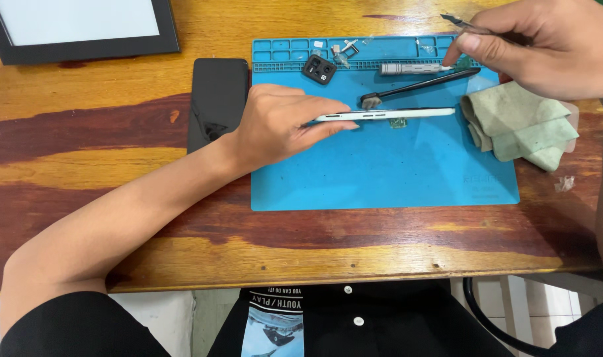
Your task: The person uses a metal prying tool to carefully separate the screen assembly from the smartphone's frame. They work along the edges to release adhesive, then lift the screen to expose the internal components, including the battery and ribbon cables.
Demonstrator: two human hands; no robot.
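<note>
fingers of the left hand (pixel 275 125) pinch a white phone frame (pixel 387 114) standing on edge, mid blue mat (pixel 381 178). right hand (pixel 546 46), far right, grips tweezers (pixel 463 23) near a grey screwdriver (pixel 414 68).

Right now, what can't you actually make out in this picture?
Head view only:
- Phone frame: seen edge-on; its faces don't show, and the left hand covers one end.
- Tweezers: mostly hidden in the right hand.
- Small parts in the mat trays: too small to identify.
- Picture frame: cut off by the top edge.
</note>
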